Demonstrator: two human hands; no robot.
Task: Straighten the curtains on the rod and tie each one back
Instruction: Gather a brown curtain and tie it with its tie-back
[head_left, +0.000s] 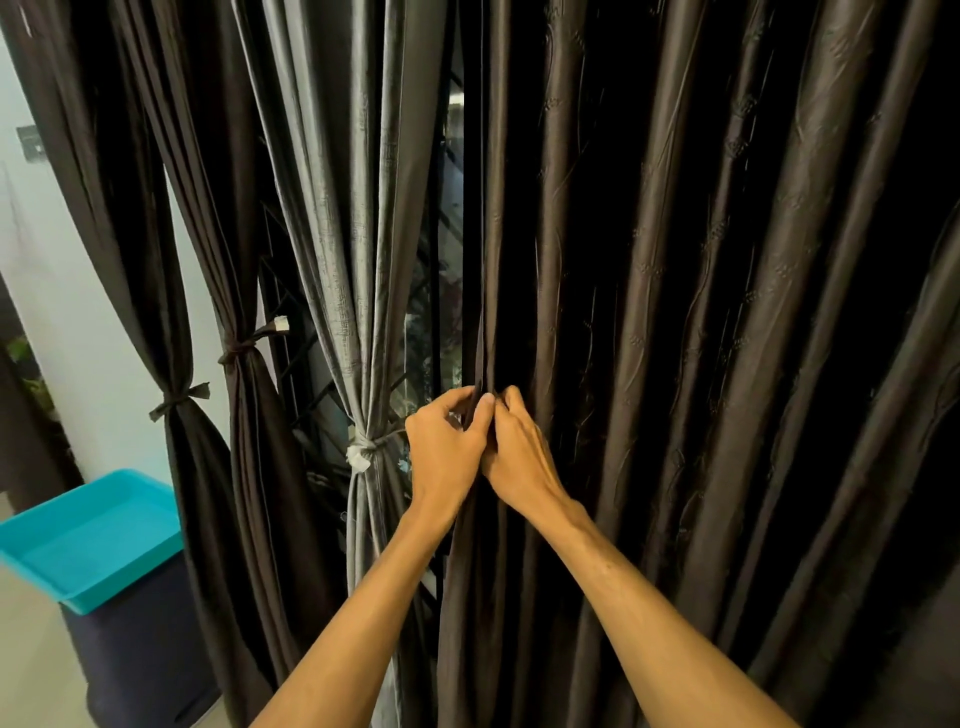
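Left hand (445, 449) and right hand (521, 457) touching side by side, fingers (453, 399) curled, pinching leading edge of untied dark brown curtain (675, 364), just right of tied grey curtain (358, 260).

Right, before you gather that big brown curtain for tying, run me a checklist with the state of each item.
1. Left hand grips the edge of the untied brown curtain: ok.
2. Right hand grips the same edge: ok.
3. Grey curtain tied back: ok.
4. Leftmost brown curtain and second brown curtain tied back: ok.
5. Tie-back for the untied curtain at hand: cannot tell, none in view.
6. Folds even along the rod: cannot tell, rod out of frame.
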